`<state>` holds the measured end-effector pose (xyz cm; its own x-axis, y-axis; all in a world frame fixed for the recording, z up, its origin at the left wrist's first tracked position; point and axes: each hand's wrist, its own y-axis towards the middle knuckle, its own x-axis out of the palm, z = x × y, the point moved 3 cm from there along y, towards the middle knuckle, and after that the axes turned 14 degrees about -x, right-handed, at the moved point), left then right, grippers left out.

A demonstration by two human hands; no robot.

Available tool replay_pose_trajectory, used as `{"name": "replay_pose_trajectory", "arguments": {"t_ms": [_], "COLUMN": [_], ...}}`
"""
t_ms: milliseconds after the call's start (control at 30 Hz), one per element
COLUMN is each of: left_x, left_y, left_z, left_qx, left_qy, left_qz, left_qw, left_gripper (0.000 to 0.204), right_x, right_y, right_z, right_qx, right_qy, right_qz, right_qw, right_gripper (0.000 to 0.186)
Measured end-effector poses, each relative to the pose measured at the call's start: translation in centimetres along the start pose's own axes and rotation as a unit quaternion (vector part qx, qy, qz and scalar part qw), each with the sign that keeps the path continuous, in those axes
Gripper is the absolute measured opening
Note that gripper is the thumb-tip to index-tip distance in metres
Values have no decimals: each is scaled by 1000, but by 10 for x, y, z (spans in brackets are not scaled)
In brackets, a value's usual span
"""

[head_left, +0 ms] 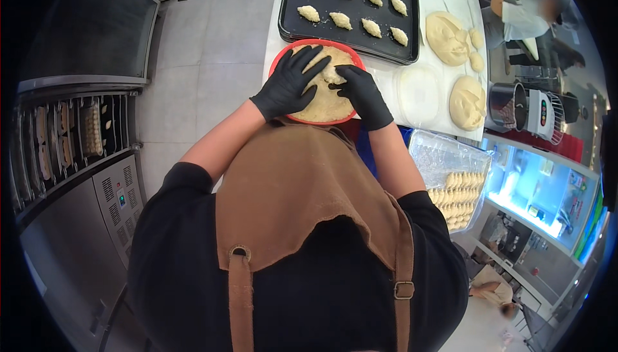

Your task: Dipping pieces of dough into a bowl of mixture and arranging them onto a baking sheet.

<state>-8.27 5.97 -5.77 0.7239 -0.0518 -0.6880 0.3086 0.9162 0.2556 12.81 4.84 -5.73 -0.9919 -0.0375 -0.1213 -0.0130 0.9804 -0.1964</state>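
Close in front of me is a red round bowl (pixel 356 50) holding a layer of pale, seed-like coating (pixel 315 110). My left hand (pixel 293 85), in a black glove, lies over the bowl with its fingers stretched and apart. The bent fingers of my right hand (pixel 362 91), also gloved in black, grip a coated piece of dough (pixel 332 74) inside the bowl. Part of that piece is hidden under the fingers. Just beyond the bowl, a dark baking tray (pixel 354 4) bears two rows of coated, pointed dough pieces (pixel 340 21).
Large dough lumps (pixel 467 103) rest on the white table (pixel 380 72) at right, near a pale translucent container (pixel 418 91). Right of my arm sits a plastic-covered tray of shaped dough (pixel 456 191). A loaded tray rack (pixel 71 133) stands at left. Other people (pixel 524 20) work beyond the table.
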Motion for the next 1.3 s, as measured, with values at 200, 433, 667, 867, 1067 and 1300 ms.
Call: {"name": "replay_pose_trajectory", "arguments": {"t_ms": [200, 433, 667, 867, 1067, 1300], "left_x": [-13, 6, -7, -7, -1, 13], "left_y": [15, 22, 20, 16, 12, -8], "left_z": [11, -11, -7, -4, -9, -11], "left_qx": [81, -35, -64, -59, -31, 6], "left_qy": [74, -87, -51, -40, -70, 30], "left_qz": [13, -155, -122, -107, -95, -83], "left_qw": [994, 983, 989, 992, 993, 996], "left_gripper": [61, 54, 40, 40, 54, 65], "right_x": [-1, 4, 8, 8, 3, -32], "right_y": [0, -2, -8, -9, 0, 101], "right_z": [-3, -11, -17, -11, -20, -59], "right_qx": [155, 164, -302, -53, 109, 13], "right_qy": [240, 133, -267, -80, 132, 183], "right_qz": [9, -52, 4, -25, -101, -43], "right_qw": [958, 976, 915, 995, 980, 982], "right_gripper": [31, 35, 42, 38, 35, 31]}}
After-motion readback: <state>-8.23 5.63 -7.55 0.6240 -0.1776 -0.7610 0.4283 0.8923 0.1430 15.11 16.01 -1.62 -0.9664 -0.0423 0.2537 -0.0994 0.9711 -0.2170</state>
